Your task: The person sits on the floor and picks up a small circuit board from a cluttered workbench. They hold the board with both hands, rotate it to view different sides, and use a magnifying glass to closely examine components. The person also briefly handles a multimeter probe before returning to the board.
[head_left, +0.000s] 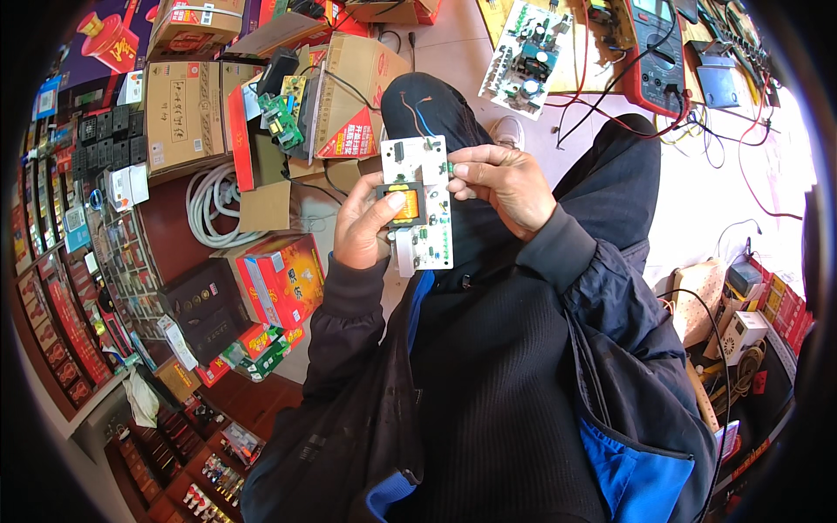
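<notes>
Above my lap I hold a white circuit board (433, 235) upright lengthwise. A transformer (408, 207) with an orange-yellow winding and dark core sits on its left side. My left hand (364, 225) is closed on the board's left edge, the thumb lying over the transformer. On the opposite edge, my right hand (507, 185) pinches near a small green part (451, 168); whether the fingers grip that part or just the board's edge is hard to see. Brown and blue wires (422, 117) stick up from the board's far end.
Ahead on the right, a wooden bench carries another white circuit board (528, 59) and a red multimeter (656, 54) with leads. To the left stand an open cardboard box (353, 96) holding a green circuit board (281, 120), a coiled white hose (212, 207) and a red box (281, 277).
</notes>
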Demonstrator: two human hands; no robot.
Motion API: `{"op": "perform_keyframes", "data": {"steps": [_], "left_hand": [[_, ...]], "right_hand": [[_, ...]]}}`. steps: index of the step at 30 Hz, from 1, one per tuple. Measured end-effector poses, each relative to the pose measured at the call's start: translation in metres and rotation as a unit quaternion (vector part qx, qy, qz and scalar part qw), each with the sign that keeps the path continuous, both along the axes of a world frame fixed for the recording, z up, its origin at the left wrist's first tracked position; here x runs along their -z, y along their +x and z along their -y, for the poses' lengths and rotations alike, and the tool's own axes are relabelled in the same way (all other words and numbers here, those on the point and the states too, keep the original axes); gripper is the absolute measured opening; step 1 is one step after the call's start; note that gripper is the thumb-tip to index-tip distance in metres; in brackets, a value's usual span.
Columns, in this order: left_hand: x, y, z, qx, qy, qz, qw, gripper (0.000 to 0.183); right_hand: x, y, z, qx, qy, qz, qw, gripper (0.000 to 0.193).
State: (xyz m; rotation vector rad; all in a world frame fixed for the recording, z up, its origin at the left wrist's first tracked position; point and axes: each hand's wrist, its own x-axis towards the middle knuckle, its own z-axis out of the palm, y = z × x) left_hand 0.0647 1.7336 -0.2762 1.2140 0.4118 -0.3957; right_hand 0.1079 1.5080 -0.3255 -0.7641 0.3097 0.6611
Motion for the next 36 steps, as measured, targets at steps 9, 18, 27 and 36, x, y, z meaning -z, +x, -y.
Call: {"op": "perform_keyframes", "data": {"steps": [9, 18, 27, 36], "left_hand": [[0.0028, -0.0003, -0.0022, 0.0, -0.002, -0.001, 1.0, 0.038], [0.0028, 0.0006, -0.0005, -0.002, -0.006, 0.001, 1.0, 0.038], [0.0028, 0.0001, -0.0001, -0.006, -0.021, -0.007, 1.0, 0.038], [0.0056, -0.0007, 0.0014, -0.006, -0.041, 0.001, 0.999, 0.04]], "right_hand": [[-0.0023, 0.0004, -0.0005, 0.004, -0.005, -0.002, 1.0, 0.02], [-0.0029, 0.0014, -0.0021, -0.002, -0.028, 0.002, 1.0, 0.02], [0.0004, 0.001, -0.0024, 0.006, -0.026, -0.001, 1.0, 0.015], [0.0049, 0.0011, -0.0065, 0.03, -0.001, -0.002, 1.0, 0.013]]}}
